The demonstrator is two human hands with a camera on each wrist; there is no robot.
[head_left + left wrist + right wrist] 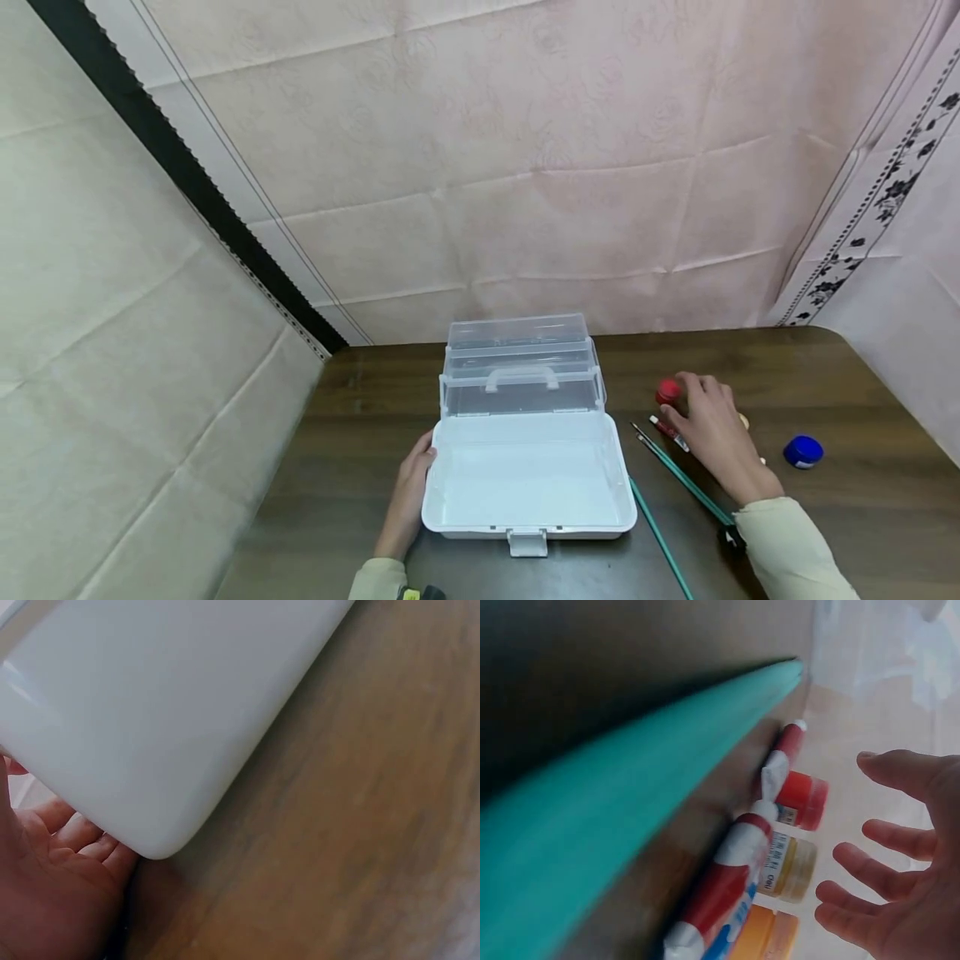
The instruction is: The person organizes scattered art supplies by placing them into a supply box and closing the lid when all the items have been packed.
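A white plastic storage box (525,479) stands with its clear, tiered lid (522,367) folded back; its inside is bare. My left hand (407,500) holds the box's left side, thumb near the rim and fingers low against the wall in the left wrist view. Over the paints at the right hovers my right hand (718,433), fingers spread with nothing in them. Nearest its fingertips is a red paint jar (667,392). Below the hand lie red-and-silver paint tubes (727,881), a pale yellow jar (787,866) and an orange jar (765,934), mostly hidden in the head view.
Teal-handled paintbrushes (682,475) lie between the box and my right arm. Another teal handle (660,537) runs along the box's right side. A blue paint jar (802,452) stands farther right on the wooden table (337,483). Pale cloth (570,208) hangs behind.
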